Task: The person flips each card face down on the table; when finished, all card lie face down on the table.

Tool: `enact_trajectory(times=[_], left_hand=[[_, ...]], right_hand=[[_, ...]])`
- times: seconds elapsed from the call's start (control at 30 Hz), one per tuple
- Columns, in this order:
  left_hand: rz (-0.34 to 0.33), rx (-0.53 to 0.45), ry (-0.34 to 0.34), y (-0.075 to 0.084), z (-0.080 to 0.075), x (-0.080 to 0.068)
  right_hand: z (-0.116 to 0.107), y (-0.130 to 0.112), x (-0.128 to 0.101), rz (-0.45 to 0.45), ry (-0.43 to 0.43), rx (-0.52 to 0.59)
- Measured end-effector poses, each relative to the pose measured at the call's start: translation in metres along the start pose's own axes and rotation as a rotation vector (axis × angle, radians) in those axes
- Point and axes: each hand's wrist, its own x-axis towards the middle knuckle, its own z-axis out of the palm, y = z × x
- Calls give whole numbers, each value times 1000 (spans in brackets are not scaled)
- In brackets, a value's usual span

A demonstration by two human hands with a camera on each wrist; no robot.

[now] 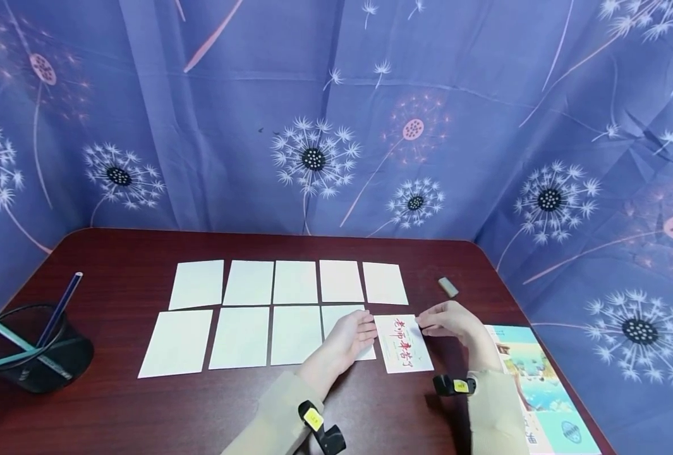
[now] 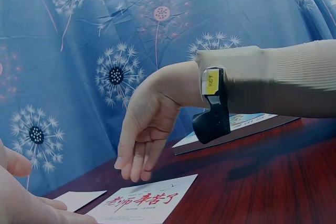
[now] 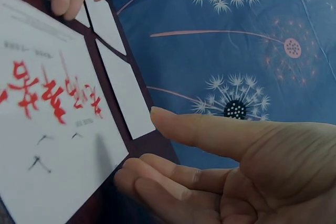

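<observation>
Both hands bracketed one card on the dark wooden table (image 1: 114, 265). Relaxed and holding nothing, the left hand (image 1: 350, 338) lay with its straight fingers at the left edge of the red-lettered card (image 1: 404, 343), partly covering a blank white card (image 1: 342, 316) beside it. From the other side, the right hand (image 1: 447, 321) hovered at the printed card's upper right corner, fingers loosely extended and thumb apart, gripping nothing; the right wrist view showed its fingertips (image 3: 131, 174) just off the card's edge. The card lay face up at the right end of the near row of blank cards (image 1: 239, 337). A colourful booklet (image 1: 541, 385) sat to the right, a mesh pen cup (image 1: 35, 354) far left.
</observation>
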Motion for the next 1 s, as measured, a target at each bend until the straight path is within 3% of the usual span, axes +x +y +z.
enact_trajectory(times=[0.3, 0.73, 1.0], left_hand=[[-12, 1, -23, 0, 1, -2], [-7, -81, 27, 0, -1, 3], [12, -43, 17, 0, -3, 4]], right_hand=[[5, 3, 0, -26, -25, 30], [7, 7, 6, -31, 0, 79], [8, 7, 6, -13, 30, 69]])
